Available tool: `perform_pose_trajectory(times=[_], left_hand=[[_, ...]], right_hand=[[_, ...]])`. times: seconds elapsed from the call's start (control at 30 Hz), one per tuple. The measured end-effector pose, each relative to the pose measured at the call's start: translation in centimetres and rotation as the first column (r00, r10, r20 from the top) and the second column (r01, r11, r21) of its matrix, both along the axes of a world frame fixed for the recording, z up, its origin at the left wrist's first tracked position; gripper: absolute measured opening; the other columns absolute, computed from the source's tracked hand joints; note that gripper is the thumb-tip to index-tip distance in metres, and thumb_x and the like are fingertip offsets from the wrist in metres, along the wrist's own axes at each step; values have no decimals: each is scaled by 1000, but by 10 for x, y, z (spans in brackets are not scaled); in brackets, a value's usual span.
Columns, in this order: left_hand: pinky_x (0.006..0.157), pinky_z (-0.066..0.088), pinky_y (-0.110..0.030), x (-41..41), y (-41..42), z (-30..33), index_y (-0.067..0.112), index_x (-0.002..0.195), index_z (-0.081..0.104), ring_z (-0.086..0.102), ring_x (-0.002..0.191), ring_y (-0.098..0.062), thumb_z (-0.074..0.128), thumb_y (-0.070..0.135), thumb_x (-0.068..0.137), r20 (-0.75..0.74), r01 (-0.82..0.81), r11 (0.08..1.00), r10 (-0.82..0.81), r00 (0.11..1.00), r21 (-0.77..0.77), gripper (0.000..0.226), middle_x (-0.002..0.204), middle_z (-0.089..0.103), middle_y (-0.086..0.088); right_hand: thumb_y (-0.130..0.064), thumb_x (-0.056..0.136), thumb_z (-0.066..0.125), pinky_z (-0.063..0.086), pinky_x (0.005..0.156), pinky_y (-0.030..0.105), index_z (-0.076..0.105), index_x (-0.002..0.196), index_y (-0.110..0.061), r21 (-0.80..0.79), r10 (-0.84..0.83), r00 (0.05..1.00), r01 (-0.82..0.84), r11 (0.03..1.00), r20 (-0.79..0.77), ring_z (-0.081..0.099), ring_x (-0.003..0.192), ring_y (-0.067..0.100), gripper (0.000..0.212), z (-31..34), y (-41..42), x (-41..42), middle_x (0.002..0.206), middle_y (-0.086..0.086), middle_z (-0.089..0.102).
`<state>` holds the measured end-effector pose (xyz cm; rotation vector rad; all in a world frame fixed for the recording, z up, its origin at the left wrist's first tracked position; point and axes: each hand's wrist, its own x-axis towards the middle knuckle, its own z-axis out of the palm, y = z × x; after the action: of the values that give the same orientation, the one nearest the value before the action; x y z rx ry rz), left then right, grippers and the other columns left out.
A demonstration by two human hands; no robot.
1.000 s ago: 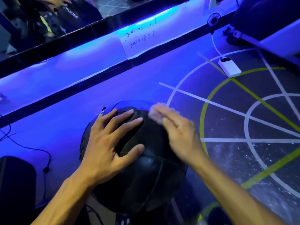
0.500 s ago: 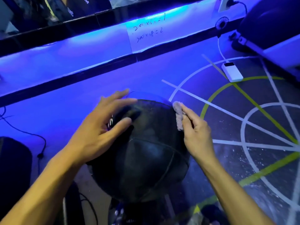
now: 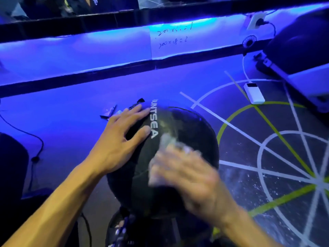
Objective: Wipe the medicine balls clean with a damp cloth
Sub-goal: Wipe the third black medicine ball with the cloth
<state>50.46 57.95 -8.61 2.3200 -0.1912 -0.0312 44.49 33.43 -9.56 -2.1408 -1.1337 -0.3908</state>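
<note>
While the left hand [image 3: 121,141] rests flat, fingers straight, steadying the medicine ball [image 3: 178,139], the blurred right hand [image 3: 188,177] presses the cloth [image 3: 165,145] mid-wipe; next, rotate to unwiped panels.

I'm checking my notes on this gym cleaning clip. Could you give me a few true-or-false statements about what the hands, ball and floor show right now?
1. The left hand rests flat on the black leather medicine ball. True.
2. The right hand presses a pale crumpled cloth onto the ball. True.
3. The white rectangular power bank sits on top of the ball. False: it lies on the floor, beyond the ball.
4. The ball is bright red. False: black, white lettering.
</note>
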Motion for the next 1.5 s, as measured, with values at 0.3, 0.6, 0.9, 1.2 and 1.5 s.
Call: perform_pose_trajectory(times=[0.3, 0.6, 0.9, 1.2, 1.5], left_hand=[[118, 31, -18, -13, -26, 13, 31, 149, 49, 33, 148, 3, 60, 29, 100, -66, 124, 879, -173, 983, -460, 51, 151, 48, 29], [115, 28, -19, -33, -14, -4, 46, 146, 51, 34, 138, 19, 73, 59, 83, -113, -46, 971, 20, 993, -236, 69, 149, 42, 40], [112, 26, -4, -8, -28, -4, 40, 147, 53, 35, 134, 23, 66, 55, 87, -89, -3, 965, -21, 996, -261, 63, 148, 44, 36], [122, 27, -52, 24, -44, 0, 66, 140, 42, 36, 145, -1, 41, 71, 93, -67, 173, 984, -175, 982, -44, 48, 156, 35, 37], [108, 39, -46, 29, -87, 5, 55, 139, 55, 51, 122, -17, 37, 79, 85, 46, 103, 994, -105, 993, 43, 61, 144, 54, 23]], right_hand=[[-15, 102, 57, 28, 120, 22, 60, 141, -23, -36, -395, 854, 408, 912, -338, 38, 145, 0, 40, 20, -24, 37, 149, -12, 54], [-25, 105, 48, 29, 124, 43, 57, 145, -29, 117, -503, 691, 641, 759, -519, 33, 148, -1, 41, 6, -47, 37, 152, -18, 50], [7, 100, 49, 32, 120, 28, 63, 137, -25, 45, -391, 852, 432, 901, -349, 42, 141, -4, 51, 18, -57, 28, 139, -34, 54], [3, 88, 47, 40, 115, 41, 70, 119, -12, -322, -136, 982, 87, 943, -134, 50, 139, 22, 42, 40, -12, 2, 139, -2, 62], [-6, 98, 53, 36, 119, 29, 63, 140, -21, -178, -532, 824, 504, 845, -196, 40, 146, 5, 45, 37, -65, 52, 150, -9, 54]])
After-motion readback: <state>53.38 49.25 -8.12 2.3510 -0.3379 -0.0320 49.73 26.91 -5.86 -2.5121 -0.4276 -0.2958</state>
